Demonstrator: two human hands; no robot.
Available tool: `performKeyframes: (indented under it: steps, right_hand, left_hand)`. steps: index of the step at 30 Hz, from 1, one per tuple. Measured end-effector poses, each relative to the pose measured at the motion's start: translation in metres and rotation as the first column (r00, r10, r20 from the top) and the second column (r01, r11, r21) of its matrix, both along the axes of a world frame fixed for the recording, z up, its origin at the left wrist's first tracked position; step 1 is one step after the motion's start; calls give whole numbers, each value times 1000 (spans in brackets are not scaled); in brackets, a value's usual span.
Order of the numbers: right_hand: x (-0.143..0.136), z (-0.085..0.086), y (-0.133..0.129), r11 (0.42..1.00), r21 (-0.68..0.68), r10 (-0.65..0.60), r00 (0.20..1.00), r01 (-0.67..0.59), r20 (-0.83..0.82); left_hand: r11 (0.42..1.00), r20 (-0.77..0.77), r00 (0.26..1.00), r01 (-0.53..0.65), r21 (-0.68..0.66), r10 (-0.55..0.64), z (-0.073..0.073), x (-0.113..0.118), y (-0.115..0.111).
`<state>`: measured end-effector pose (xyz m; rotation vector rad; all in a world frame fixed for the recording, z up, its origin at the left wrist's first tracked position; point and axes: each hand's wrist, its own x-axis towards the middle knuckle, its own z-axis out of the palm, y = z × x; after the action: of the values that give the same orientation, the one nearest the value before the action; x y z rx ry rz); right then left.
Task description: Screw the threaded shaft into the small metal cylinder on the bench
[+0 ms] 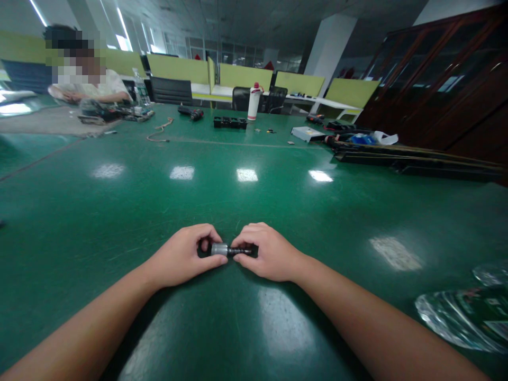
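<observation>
Plainly, the left hand [184, 256] pinches the metal part [219, 249] by its silver barrel, while the right hand [270, 251] pinches its dark shaft, between them over the green table [238, 203].

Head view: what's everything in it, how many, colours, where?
metal part: 1, silver/dark, in both hands
table: 1, green, below
flask: 1, white, far middle
block: 1, black, near flask
tool: 1, dark, near block
box: 1, grey, far right
strips: several, black, right
bottles: 2+, clear, both sides
clutter: many, mixed, far table
chairs: several, dark, back
partitions: several, lime, back
cabinet: 1, brown, right
person: 1, white top, left
left hand: 1, bare, centre
right hand: 1, bare, centre
</observation>
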<state>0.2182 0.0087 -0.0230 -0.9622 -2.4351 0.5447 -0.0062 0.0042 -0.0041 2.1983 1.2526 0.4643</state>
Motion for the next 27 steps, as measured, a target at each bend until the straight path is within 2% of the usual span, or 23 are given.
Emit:
performKeyframes:
  steps: [27]
  right_hand:
    - [2,1,1,1000,9,-24,999,25,-39]
  left_hand:
    - [1000,0,1000,3,-24,-3,0,-2,0]
